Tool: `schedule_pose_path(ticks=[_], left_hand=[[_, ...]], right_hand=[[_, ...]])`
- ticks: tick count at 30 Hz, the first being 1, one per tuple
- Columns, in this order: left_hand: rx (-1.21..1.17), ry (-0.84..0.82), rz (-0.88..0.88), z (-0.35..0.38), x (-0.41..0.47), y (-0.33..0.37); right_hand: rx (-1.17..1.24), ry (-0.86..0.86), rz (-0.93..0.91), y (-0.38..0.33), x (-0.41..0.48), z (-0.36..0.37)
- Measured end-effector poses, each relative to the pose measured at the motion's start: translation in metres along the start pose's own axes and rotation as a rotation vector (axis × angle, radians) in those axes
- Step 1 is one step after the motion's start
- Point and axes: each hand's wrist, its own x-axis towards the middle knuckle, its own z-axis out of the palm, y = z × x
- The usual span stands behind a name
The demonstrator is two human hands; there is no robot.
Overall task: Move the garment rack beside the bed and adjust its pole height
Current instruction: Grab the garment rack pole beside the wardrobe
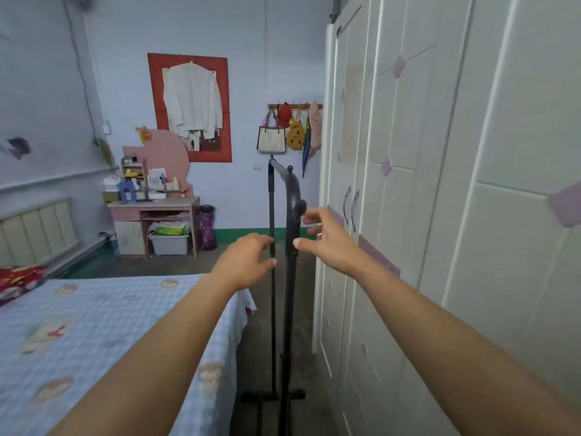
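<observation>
Black and slim, the rack [273,278] stood upright in the aisle between the bed [94,335] and the wardrobe [440,184], its foot on the floor just off the bed's corner. The left hand [248,262] curled loosely at the rack's thinner pole, fingers touching it but not clamped. The right hand [330,239] hung open just beside the thicker pole, thumb near it.

**A lived-in home bedroom**

The room was a bedroom in a home. A bed with a pale blue checked cartoon-print sheet [94,325] filled the left side, facing a tall cream panelled wardrobe [440,184]. A pink dressing table cluttered with small bottles [154,204] stood at the far wall, beside a wooden peg rail hung with bags and a red cap [294,106].
</observation>
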Motion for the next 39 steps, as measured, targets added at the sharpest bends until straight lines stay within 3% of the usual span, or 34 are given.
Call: schedule_pose_path(ticks=[5,10,14,25,39], left_hand=[[-0.038,-0.119,-0.028,0.032,-0.004,-0.010],[-0.087,-0.177,-0.027,0.060,-0.007,-0.019],[-0.162,-0.220,-0.041,0.081,-0.011,-0.023],[-0.446,-0.345,-0.167,0.138,-0.025,-0.038],[-0.741,-0.479,-0.401,0.245,-0.050,-0.056]], right_hand=[[0.145,-0.011,0.104,0.006,0.003,0.023],[0.380,0.091,0.212,0.003,0.012,0.041],[0.437,0.119,0.254,0.003,0.018,0.052],[0.598,0.099,0.286,0.008,0.023,0.065],[0.789,0.244,0.212,0.025,0.032,0.086]])
